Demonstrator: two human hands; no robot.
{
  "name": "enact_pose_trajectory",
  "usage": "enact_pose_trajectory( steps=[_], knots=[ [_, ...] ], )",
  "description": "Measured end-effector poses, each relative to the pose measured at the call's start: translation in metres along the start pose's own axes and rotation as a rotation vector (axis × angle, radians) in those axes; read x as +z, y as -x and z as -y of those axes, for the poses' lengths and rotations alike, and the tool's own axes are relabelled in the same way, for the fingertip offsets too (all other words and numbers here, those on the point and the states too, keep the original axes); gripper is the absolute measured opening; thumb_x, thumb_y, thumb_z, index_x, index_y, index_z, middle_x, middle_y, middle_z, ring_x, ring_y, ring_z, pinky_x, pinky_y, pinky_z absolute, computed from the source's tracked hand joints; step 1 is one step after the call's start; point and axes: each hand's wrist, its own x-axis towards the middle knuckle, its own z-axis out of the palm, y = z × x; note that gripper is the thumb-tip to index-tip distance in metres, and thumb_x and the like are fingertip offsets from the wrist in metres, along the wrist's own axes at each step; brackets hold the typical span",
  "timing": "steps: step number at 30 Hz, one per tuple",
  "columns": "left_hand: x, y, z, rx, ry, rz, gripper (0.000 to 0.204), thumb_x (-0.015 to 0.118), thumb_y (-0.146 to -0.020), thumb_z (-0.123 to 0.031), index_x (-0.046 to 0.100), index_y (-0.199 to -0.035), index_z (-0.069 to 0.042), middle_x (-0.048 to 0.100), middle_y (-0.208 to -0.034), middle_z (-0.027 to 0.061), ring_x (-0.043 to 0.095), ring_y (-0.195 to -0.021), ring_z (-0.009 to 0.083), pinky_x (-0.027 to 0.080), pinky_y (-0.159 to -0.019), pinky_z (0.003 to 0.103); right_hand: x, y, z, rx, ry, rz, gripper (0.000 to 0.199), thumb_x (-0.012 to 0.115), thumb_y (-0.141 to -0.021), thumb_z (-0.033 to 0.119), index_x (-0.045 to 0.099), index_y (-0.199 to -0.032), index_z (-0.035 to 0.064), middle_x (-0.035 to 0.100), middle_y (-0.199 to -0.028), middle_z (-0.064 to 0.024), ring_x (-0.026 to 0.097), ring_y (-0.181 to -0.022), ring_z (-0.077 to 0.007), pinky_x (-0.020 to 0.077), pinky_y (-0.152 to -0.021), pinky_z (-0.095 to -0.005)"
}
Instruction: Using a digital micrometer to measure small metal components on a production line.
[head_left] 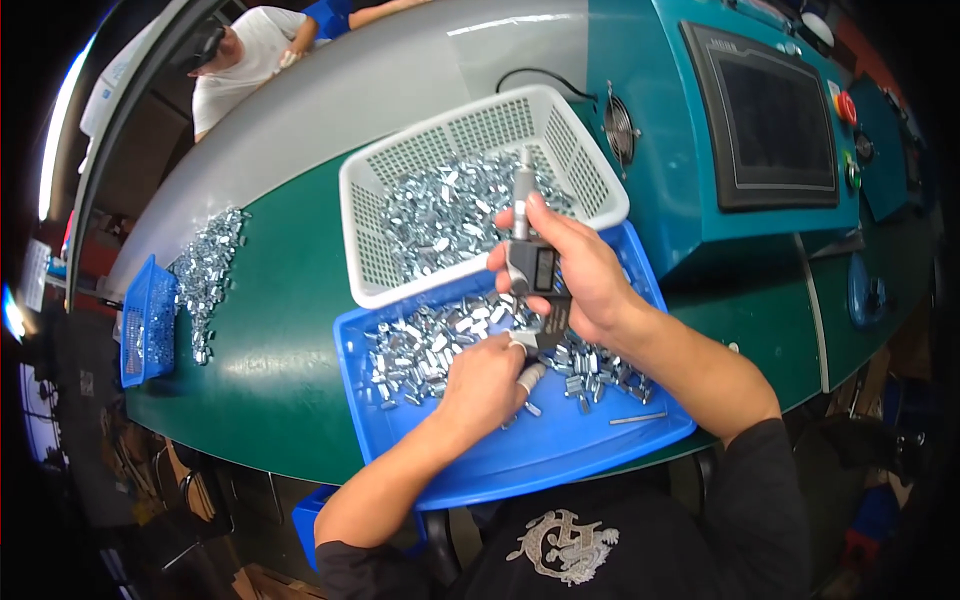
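Observation:
My right hand [590,270] is wrapped round a digital micrometer [543,268], its thimble pointing away from me and its small display facing up. My left hand [485,380] is closed at the near end of the micrometer, by its dark frame. Pale finger covers show on the left fingers; whatever they pinch is hidden. Under both hands is a blue tray [480,470] holding many small shiny metal pieces [425,350]. Just beyond, a white perforated basket [365,235] holds a large heap of similar metal pieces [440,215].
A teal machine [640,215] with a dark screen [765,120] and red button [846,107] stands at right. Left on the green table [280,330] are a pile of metal pieces [212,265] and a small blue basket [147,320]. A thin rod [638,418] lies in the tray. Another person [245,65] is at far left.

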Motion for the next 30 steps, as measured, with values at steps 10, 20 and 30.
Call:
enact_pose_trajectory(
  steps=[10, 20, 30],
  knots=[
    [-0.005, -0.003, 0.006, 0.016, 0.096, 0.056, 0.026, 0.075, -0.075, -0.024, 0.066, -0.084, -0.001, 0.063, -0.075, 0.0147, 0.063, -0.068, 0.0294, 0.052, -0.065, 0.039, 0.0, -0.002, -0.002, -0.014, -0.016, 0.03, 0.043, 0.04, -0.098, 0.043, 0.052, -0.109, 0.0039, 0.063, -0.084, -0.0111, 0.063, -0.066, -0.0125, 0.041, -0.038, -0.0201],
    [-0.028, 0.002, 0.021, -0.221, 1.052, -0.264, 0.023, 0.07, -0.079, -0.001, 0.063, -0.101, 0.001, 0.064, -0.093, 0.005, 0.059, -0.086, 0.0105, 0.053, -0.071, 0.025, 0.0, 0.001, 0.001, -0.037, -0.046, 0.005, 0.042, 0.04, -0.098, 0.044, 0.052, -0.111, 0.0061, 0.063, -0.086, -0.0099, 0.064, -0.067, -0.0122, 0.0409, -0.039, -0.0201],
    [-0.039, 0.002, 0.012, -0.238, 1.328, -0.177, 0.023, 0.061, -0.087, -0.005, 0.059, -0.109, 0.002, 0.066, -0.093, 0.014, 0.067, -0.083, 0.0229, 0.057, -0.074, 0.032, -0.001, 0.001, 0.002, -0.027, -0.082, 0.035, 0.045, 0.035, -0.099, 0.044, 0.049, -0.118, 0.0054, 0.062, -0.087, -0.0108, 0.064, -0.069, -0.0133, 0.0423, -0.041, -0.0204]
  ],
)
